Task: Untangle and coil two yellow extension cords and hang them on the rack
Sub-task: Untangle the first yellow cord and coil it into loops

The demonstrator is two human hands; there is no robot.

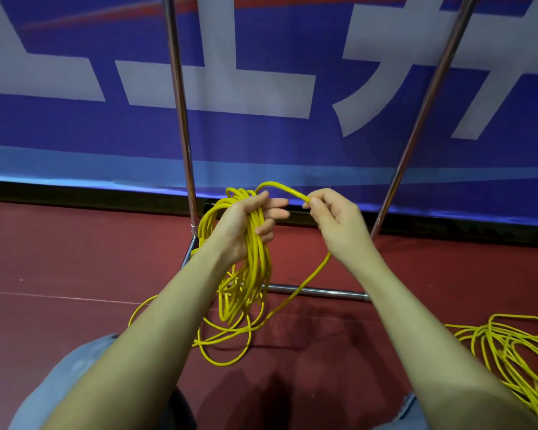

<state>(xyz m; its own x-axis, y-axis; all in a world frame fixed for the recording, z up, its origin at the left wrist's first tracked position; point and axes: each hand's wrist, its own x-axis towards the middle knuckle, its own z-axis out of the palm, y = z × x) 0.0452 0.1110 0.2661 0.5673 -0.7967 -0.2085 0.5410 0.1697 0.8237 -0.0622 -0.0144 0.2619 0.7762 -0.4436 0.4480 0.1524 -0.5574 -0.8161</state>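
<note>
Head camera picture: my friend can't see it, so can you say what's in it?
A person's left hand holds a bundle of yellow cord loops while the right hand pinches the next stretch of the same cord. A second yellow cord lies loose on the red floor at right, before a metal rack.

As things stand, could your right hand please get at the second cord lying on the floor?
Probably not yet: the right hand is pinching a strand feeding the coil held by the left hand. The second cord lies unobstructed on the floor to the right.
</note>
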